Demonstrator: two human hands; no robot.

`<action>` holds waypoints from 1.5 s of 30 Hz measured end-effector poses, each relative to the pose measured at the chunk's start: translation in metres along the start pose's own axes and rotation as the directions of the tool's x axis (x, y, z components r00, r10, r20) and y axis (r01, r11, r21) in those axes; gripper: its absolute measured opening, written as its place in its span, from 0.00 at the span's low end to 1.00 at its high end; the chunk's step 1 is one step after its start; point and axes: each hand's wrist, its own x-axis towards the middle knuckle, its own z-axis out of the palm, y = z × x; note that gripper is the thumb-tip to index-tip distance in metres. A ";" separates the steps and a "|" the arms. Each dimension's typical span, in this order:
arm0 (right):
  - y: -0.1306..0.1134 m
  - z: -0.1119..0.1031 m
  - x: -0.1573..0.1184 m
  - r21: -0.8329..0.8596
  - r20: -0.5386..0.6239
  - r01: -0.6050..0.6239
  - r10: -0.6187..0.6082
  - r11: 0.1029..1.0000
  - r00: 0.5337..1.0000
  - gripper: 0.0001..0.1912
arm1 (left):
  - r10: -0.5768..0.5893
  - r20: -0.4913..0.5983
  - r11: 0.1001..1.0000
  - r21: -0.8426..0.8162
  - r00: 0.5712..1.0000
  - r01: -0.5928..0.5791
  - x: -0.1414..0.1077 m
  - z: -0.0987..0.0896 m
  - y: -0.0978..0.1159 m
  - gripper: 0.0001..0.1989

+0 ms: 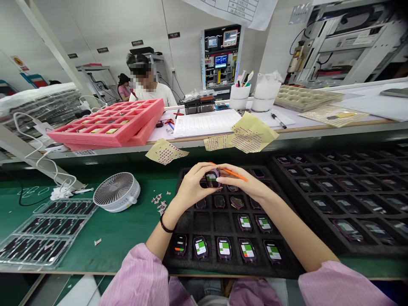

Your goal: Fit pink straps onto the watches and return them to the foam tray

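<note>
A small purple-rimmed watch body (211, 178) with a lit screen is raised over the black foam tray (204, 223). My left hand (193, 182) is closed around its left side and edges. My right hand (244, 180) grips a thin orange stick (235, 173) and has fingers against the watch's right edge; the stick's exact kind I cannot make out. Below both hands, more watch bodies (224, 248) lie face up in the tray's compartments, several showing green and white screens. One front-row watch (180, 245) displays a mostly black screen with an orange-green strip.
Another black foam tray (306, 208) of watches stands at right. On the left are a white fan (117, 191), small loose pieces (161, 203) and a clear plastic tray (43, 231). Pink foam trays (110, 123) and pen cups (239, 97) occupy the shelf; a co-worker (153, 91) sits beyond.
</note>
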 end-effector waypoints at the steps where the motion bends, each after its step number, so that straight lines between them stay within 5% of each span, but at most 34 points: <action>1: -0.003 -0.001 -0.001 0.043 0.025 -0.009 0.008 0.999 1.000 0.17 | 0.006 -0.028 1.000 -0.017 1.000 -0.007 0.000 -0.002 0.002 0.20; 6: -0.008 -0.006 -0.003 0.213 0.139 -0.125 0.096 0.969 0.986 0.19 | 0.084 -0.125 0.996 0.022 0.989 -0.082 0.000 -0.002 0.013 0.23; 12: -0.009 -0.002 -0.006 0.232 0.186 -0.057 0.013 0.971 0.982 0.19 | 0.157 -0.131 0.987 0.041 0.979 -0.153 -0.001 0.003 0.014 0.23; 24: -0.005 -0.001 -0.007 0.256 0.163 -0.003 -0.040 0.967 0.986 0.19 | 0.230 -0.114 0.973 0.055 0.966 -0.225 0.001 0.003 0.013 0.21; 37: -0.014 0.005 -0.011 0.146 -0.009 0.120 -0.120 0.982 0.993 0.20 | 0.216 -0.164 0.976 0.067 0.963 -0.207 0.000 0.001 0.012 0.22; 41: -0.024 0.000 -0.020 0.005 -0.247 0.356 -0.344 0.934 0.906 0.16 | 0.167 -0.197 0.986 0.042 0.966 -0.162 -0.001 -0.005 0.014 0.23; 45: -0.024 0.001 -0.031 -0.137 -0.292 0.567 -0.580 0.812 0.761 0.17 | 0.125 -0.205 0.992 -0.004 0.971 -0.128 -0.002 -0.005 0.016 0.24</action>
